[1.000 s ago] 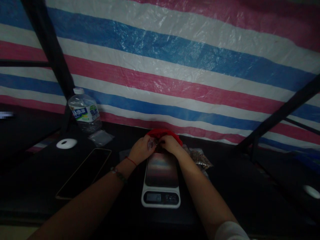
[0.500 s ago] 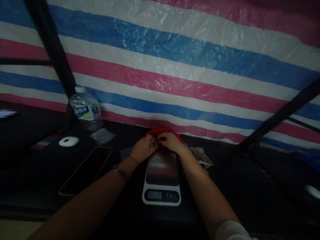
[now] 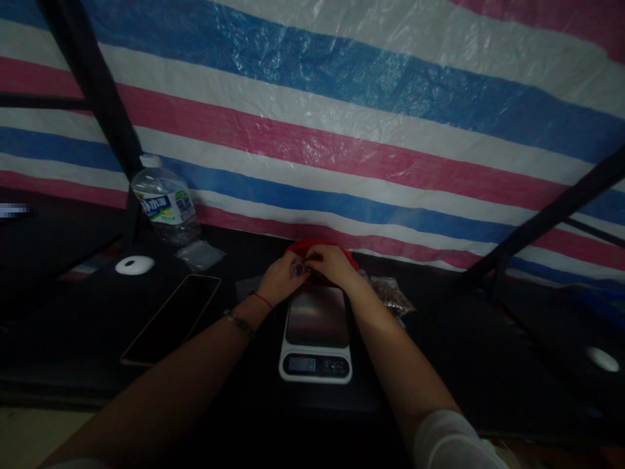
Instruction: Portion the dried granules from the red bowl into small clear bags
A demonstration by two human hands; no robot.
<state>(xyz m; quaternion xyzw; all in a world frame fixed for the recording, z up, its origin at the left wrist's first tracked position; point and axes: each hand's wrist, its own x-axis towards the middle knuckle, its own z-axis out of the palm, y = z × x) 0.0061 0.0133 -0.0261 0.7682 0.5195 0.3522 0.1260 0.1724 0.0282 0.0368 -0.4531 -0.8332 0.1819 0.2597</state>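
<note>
My left hand [image 3: 279, 280] is closed on a small clear plastic bag [image 3: 297, 266]. Close beside it, the fingers of my right hand [image 3: 334, 263] are pinched together at the bag; what lies between them is too dark to make out. Both hands are over the near side of a red bowl [image 3: 312, 243], whose contents they mostly hide. Directly in front of the bowl sits a white kitchen scale [image 3: 317, 319] with a bare metal plate and a lit display. Right of my right wrist lies a filled clear bag [image 3: 392, 294] of small brown pieces.
On the left of the black table are a large plastic bottle [image 3: 166, 202], flat clear bags [image 3: 200, 255], a white oval object [image 3: 135, 265] and a phone [image 3: 170, 319]. A striped plastic sheet [image 3: 317, 143] hangs behind, between black slanted posts [image 3: 92, 85]. Another white object [image 3: 603, 359] lies far right.
The view has shifted slightly, so the table things sit a bit higher. My hands stay together at the bowl, with only a small shift of the fingers around the bag.
</note>
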